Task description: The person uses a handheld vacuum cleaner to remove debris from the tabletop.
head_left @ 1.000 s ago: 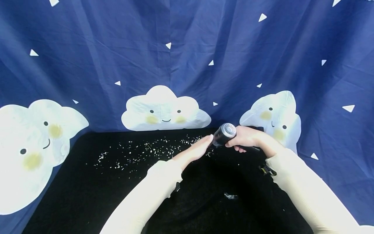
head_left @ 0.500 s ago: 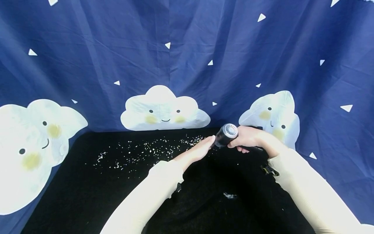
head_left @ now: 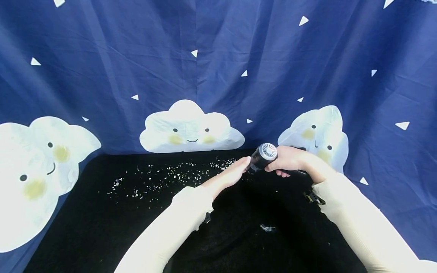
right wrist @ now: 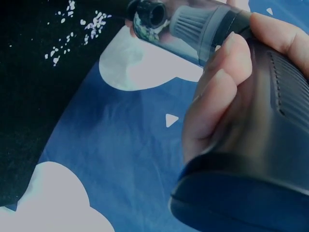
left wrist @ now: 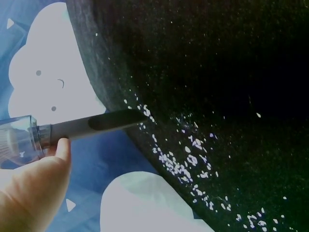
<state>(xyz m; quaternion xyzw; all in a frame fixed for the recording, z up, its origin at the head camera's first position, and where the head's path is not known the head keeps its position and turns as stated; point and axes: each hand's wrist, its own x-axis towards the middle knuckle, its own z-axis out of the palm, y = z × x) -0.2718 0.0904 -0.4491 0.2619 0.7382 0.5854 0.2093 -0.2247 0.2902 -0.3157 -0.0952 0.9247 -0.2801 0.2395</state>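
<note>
A black handheld vacuum cleaner [head_left: 261, 158] with a silver vented end is held low over the black surface. My right hand [head_left: 288, 158] grips its body, fingers curled round it in the right wrist view. At the front, my left hand [head_left: 233, 171] holds the base of the dark nozzle [left wrist: 72, 128], thumb against its underside. The slanted nozzle tip reaches small white scraps [left wrist: 178, 166] on the surface. Through the clear dust cup [right wrist: 166, 36], a pleated filter [right wrist: 190, 24] and some pale bits show.
The scraps spread leftward in a band along the far edge of the black surface [head_left: 85, 231]. A crumpled whitish piece [head_left: 268, 228] lies nearer the front. Behind hangs a blue curtain [head_left: 218, 76] with cloud and triangle prints.
Both hands keep their hold and the vacuum stays almost in place. The head view drifts slightly. A few white bits just below the left fingertips no longer show.
</note>
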